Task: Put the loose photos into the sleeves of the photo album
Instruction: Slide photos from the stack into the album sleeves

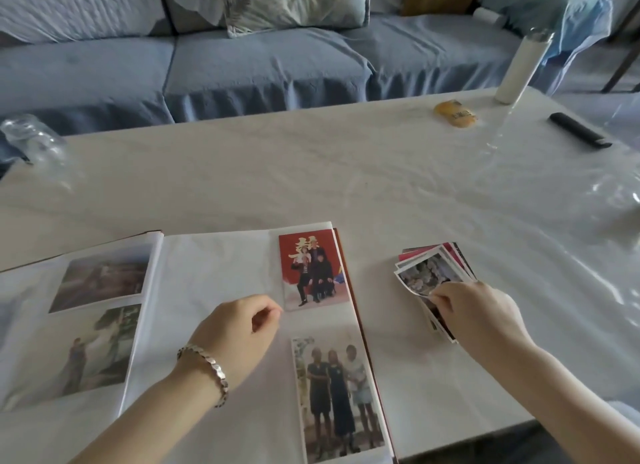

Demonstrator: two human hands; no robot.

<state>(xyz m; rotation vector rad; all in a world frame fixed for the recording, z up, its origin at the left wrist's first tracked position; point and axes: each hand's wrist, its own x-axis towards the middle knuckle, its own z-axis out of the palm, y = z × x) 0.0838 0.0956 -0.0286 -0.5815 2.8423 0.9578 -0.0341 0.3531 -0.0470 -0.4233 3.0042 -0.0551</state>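
Right hand [479,313] grip clamped on top photo [424,273] of stack [457,257], mid-right, to peel it off; left hand [239,328] curled at album [207,266] sleeve, centre (pinching film? cannot tell).

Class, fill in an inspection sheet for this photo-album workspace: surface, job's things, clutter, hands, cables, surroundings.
Surface: white table under clear plastic sheet.
Job's things: open photo album, photos in sleeves on both pages, including a red-background portrait photo; fanned stack of loose photos on the table right of it.
Clutter: tall white cylindrical bottle, yellow wrapped packet, black oblong object far right; clear plastic container at left edge.
Hands: left hand, fingertips pinched together at the red photo's lower corner; right hand pinches the stack's top photo.
Cables: nothing seen.
Surroundings: blue fabric sofa with cushions behind the table.
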